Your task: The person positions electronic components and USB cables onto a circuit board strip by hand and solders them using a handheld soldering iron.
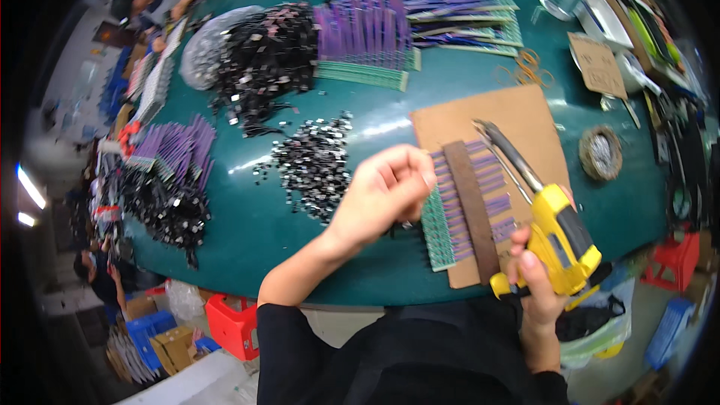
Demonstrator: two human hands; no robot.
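Observation:
My right hand [541, 279] grips a yellow glue gun [559, 232] whose long metal nozzle [504, 146] points up over a brown cardboard sheet [517, 116]. On the cardboard lies a row of purple strips with green ends [442, 221], crossed by a dark brown band [471, 206]. My left hand [384, 191] has its fingers pinched together at the left edge of those strips; something small may be between the fingertips, but it is hidden.
A green table [300, 247] holds a heap of small black-and-silver pieces [315, 165], bigger black heaps [262, 60], stacks of purple strips [420, 0], rubber bands [529, 67] and a small bowl [600, 154]. Other people work at the far left. Red stools [232, 322] stand below.

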